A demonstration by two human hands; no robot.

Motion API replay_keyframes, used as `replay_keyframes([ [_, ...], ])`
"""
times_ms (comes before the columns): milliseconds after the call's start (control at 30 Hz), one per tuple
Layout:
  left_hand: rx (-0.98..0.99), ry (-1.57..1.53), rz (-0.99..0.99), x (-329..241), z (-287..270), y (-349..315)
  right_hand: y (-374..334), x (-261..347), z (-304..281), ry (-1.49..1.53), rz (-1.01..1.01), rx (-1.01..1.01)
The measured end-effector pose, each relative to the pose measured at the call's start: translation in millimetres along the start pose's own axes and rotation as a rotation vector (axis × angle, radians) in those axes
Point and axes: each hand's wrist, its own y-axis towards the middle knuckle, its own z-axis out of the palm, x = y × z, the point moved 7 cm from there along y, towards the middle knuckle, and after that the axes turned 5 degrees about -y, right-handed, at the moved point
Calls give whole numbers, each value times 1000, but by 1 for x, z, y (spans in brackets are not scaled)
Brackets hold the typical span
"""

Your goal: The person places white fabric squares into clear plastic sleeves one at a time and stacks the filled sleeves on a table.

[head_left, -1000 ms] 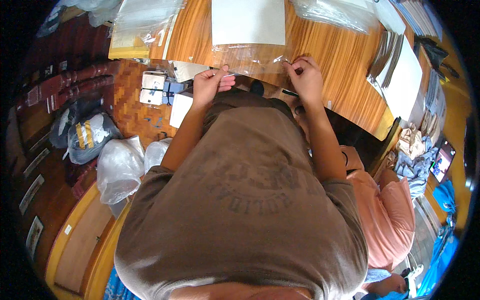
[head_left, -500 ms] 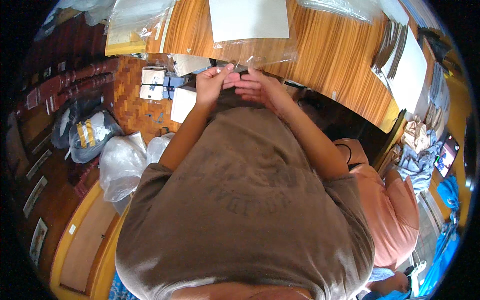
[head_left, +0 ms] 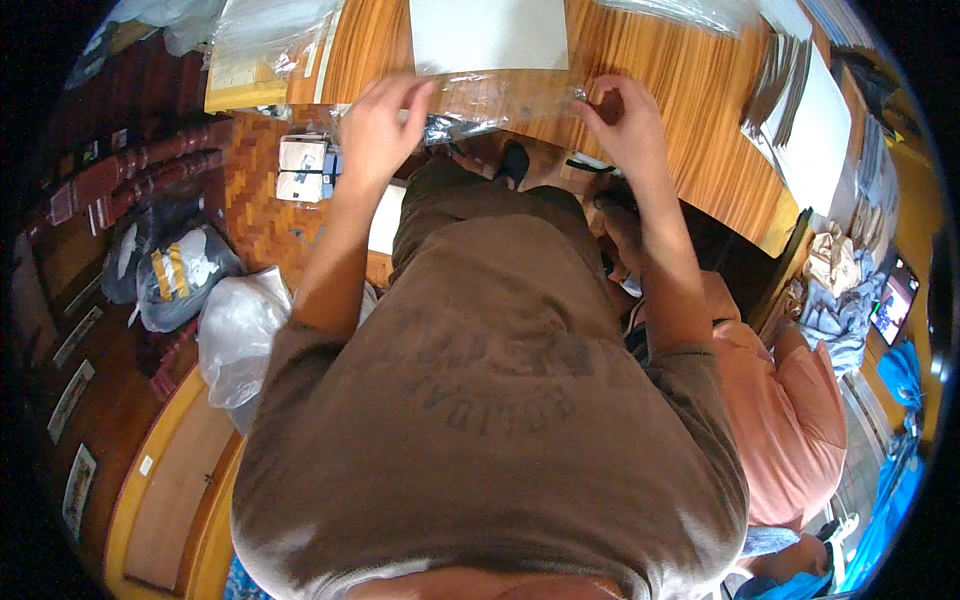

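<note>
Head camera view: clear plastic film (head_left: 490, 98) lay at the upper centre of the frame, along the near edge of a wood-grain table (head_left: 680, 130). It bordered the lower edge of a white sheet (head_left: 490, 35); whether it enclosed that sheet could not be told. The right hand (head_left: 628, 120) had thumb and forefinger pinched at the film's right end. The left hand (head_left: 378, 125) was at its left end, fingers over the edge; whether they gripped could not be told. Clear plastic packets (head_left: 280, 35) occupied the table at upper left, and a fanned dark stack (head_left: 780, 90) stood at upper right. A strapped bundle (head_left: 302, 170) was on the floor at left centre, above a translucent bag (head_left: 240, 320). A person in a salmon shirt (head_left: 785, 430) appeared at lower right.
</note>
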Motion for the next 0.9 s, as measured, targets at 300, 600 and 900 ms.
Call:
replay_keyframes([
  [300, 209, 234, 613, -31, 107, 75, 0, -20, 29, 228, 203, 443],
  [600, 289, -124, 697, -49, 67, 52, -3, -37, 32, 246, 246, 215],
  [900, 524, 192, 735, -42, 93, -9, 4, -21, 18, 78, 282, 212],
])
